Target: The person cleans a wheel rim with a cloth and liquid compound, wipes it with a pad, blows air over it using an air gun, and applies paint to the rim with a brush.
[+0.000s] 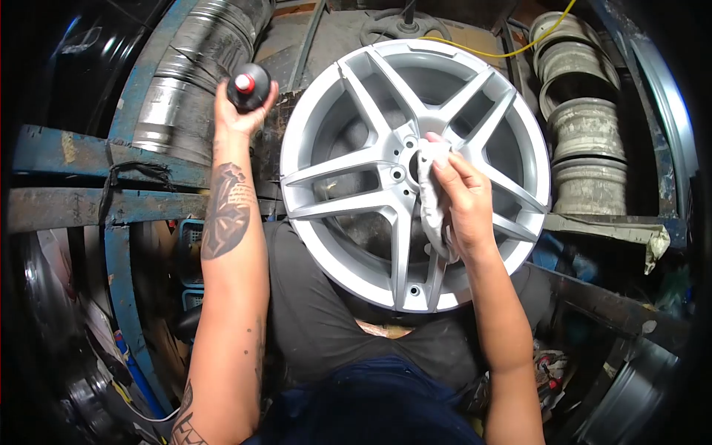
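Left hand is gripping black bottle, far left; right hand is clutching white cloth over silver wheel.

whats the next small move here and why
Probably bring the black bottle toward the cloth: the left hand holds the bottle left of the wheel, while the right hand holds the cloth over the wheel's middle.

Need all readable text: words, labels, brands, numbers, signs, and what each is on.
None legible.
Left-arm tattoo: some marks may be lettering; too small and blurred to read.
Black bottle with red cap: no label shows from this angle.
Silver wheel: no readable brand or number.
Stacked rims on the right: scuffed surfaces, nothing readable.
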A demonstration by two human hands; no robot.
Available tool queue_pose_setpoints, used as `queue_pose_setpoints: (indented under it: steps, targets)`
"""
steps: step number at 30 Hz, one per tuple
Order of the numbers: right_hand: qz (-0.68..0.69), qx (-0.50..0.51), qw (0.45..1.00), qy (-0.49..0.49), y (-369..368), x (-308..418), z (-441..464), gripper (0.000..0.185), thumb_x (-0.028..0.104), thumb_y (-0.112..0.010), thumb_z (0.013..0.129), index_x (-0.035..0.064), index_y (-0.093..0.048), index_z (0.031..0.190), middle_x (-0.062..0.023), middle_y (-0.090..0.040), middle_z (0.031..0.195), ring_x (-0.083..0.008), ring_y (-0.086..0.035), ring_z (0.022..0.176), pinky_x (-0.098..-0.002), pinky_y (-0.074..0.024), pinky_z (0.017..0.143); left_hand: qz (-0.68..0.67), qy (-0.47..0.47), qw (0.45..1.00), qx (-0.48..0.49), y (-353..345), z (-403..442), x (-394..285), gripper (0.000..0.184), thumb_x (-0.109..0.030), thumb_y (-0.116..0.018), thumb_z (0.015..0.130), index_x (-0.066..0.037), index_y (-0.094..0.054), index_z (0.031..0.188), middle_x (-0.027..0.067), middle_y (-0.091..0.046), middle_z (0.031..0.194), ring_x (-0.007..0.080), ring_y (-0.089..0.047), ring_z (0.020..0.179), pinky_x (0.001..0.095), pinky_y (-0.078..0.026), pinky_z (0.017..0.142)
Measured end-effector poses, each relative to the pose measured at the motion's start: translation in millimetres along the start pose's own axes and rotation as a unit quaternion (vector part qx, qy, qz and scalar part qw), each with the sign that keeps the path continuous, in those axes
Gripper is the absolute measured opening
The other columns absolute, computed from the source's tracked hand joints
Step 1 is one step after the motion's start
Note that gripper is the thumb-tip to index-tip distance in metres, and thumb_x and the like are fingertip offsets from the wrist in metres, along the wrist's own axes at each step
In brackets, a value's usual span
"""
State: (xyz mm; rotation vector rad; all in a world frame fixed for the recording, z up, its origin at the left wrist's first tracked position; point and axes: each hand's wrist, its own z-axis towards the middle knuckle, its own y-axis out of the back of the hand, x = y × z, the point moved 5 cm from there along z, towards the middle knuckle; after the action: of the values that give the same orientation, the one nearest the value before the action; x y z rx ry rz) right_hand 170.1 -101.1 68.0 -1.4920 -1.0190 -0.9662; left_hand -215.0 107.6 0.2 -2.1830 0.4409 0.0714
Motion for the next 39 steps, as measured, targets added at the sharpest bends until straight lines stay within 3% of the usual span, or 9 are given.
queue_pose_setpoints:
  steps: [4, 8, 13, 19, 25, 30, 32, 36, 39]
  targets:
    - [0.008, -0.04, 0.999, 0.022, 15, 10, 9, 0.031, 0.013, -0.065, 0.101, -0.0074, -0.07, 0.124, -0.0153, -0.055, 0.15, -0.0177, -0.059, 0.125, -0.0299, -0.0438, 0.108, 0.064, -0.034, 0.993, -0.092, 65, 18, 7, 0.053, -0.043, -0.063, 0.092, -0.007, -0.06, 0.13, 0.0194, -0.062, 0.126, 0.0441, -0.059, 0.115, 0.0636, -0.055, 0.093]
    - [0.05, -0.053, 0.997, 0.004, 16, 20, 7, 0.039, 0.016, -0.063, 0.104, -0.0077, -0.063, 0.134, -0.0131, -0.068, 0.13, -0.013, -0.065, 0.111, -0.0262, -0.0502, 0.099, 0.109, -0.051, 0.981, -0.155, 85, 5, 10, 0.054, -0.046, -0.06, 0.093, -0.007, -0.06, 0.131, 0.0225, -0.057, 0.133, 0.0459, -0.053, 0.124, 0.07, -0.048, 0.101]
    - [0.055, -0.018, 0.998, -0.012, 11, 15, 5, 0.039, 0.016, -0.061, 0.105, -0.005, -0.061, 0.137, -0.0089, -0.071, 0.119, -0.0103, -0.066, 0.105, -0.0246, -0.0503, 0.095, 0.315, -0.141, 0.913, -0.219, 61, -5, 2, 0.116, -0.087, -0.061, 0.073, -0.014, -0.033, 0.16, 0.0251, -0.032, 0.162, 0.0471, -0.031, 0.147, 0.0772, -0.025, 0.109]
    - [0.03, 0.01, 0.999, -0.017, -2, 12, -2, 0.035, 0.017, -0.062, 0.105, -0.0035, -0.066, 0.132, -0.0065, -0.072, 0.113, -0.0081, -0.064, 0.1, -0.023, -0.0485, 0.093, 0.458, -0.322, 0.789, -0.253, 47, -3, -8, 0.079, -0.073, -0.07, 0.077, -0.003, -0.07, 0.112, 0.0139, -0.071, 0.106, 0.03, -0.07, 0.09, 0.0553, -0.055, 0.077]
    - [0.086, 0.011, 0.991, -0.102, 4, 5, -2, 0.031, 0.021, -0.062, 0.105, -0.003, -0.072, 0.121, -0.0044, -0.074, 0.102, -0.0101, -0.065, 0.103, -0.0251, -0.0487, 0.092, 0.377, -0.31, 0.835, -0.254, 73, 0, -32, 0.071, -0.061, -0.071, 0.084, -0.004, -0.069, 0.126, 0.0141, -0.07, 0.115, 0.0275, -0.069, 0.1, 0.0518, -0.053, 0.088]
    - [-0.027, -0.032, 0.999, 0.006, 27, -2, 17, 0.033, 0.019, -0.061, 0.104, -0.0071, -0.069, 0.123, -0.0094, -0.072, 0.113, -0.0109, -0.066, 0.099, -0.025, -0.0512, 0.09, 0.599, -0.531, 0.518, -0.3, 6, -20, -34, 0.059, -0.039, -0.066, 0.093, 0.0, -0.059, 0.136, 0.0252, -0.063, 0.133, 0.0444, -0.059, 0.122, 0.0458, -0.044, 0.108]
    - [0.032, -0.032, 0.999, -0.01, 31, 9, 20, 0.038, 0.016, -0.061, 0.102, -0.0119, -0.064, 0.128, -0.015, -0.068, 0.126, -0.0142, -0.066, 0.109, -0.0277, -0.0506, 0.098, 0.613, -0.611, 0.468, -0.18, -60, -66, 25, 0.052, -0.028, -0.066, 0.091, -0.001, -0.06, 0.136, 0.023, -0.061, 0.134, 0.0392, -0.057, 0.128, 0.0441, -0.044, 0.108]
    - [0.229, 0.008, 0.968, -0.106, 34, 35, 10, 0.046, 0.013, -0.06, 0.101, -0.0153, -0.055, 0.137, -0.0211, -0.062, 0.14, -0.0195, -0.065, 0.119, -0.0322, -0.0502, 0.105, 0.624, -0.311, 0.654, 0.293, -116, -154, 193, 0.076, -0.008, -0.066, 0.086, -0.006, -0.037, 0.156, 0.0183, -0.059, 0.136, 0.0272, -0.06, 0.125, 0.0412, -0.043, 0.111]
    - [0.256, 0.062, 0.959, -0.108, 32, 45, 5, 0.048, 0.013, -0.06, 0.1, -0.0129, -0.053, 0.14, -0.0175, -0.065, 0.133, -0.0186, -0.067, 0.114, -0.0322, -0.0518, 0.102, 0.655, -0.218, 0.579, 0.433, -104, -180, 258, 0.097, -0.001, -0.07, 0.084, -0.009, -0.014, 0.163, 0.017, -0.063, 0.127, 0.0226, -0.06, 0.12, 0.0409, -0.043, 0.111]
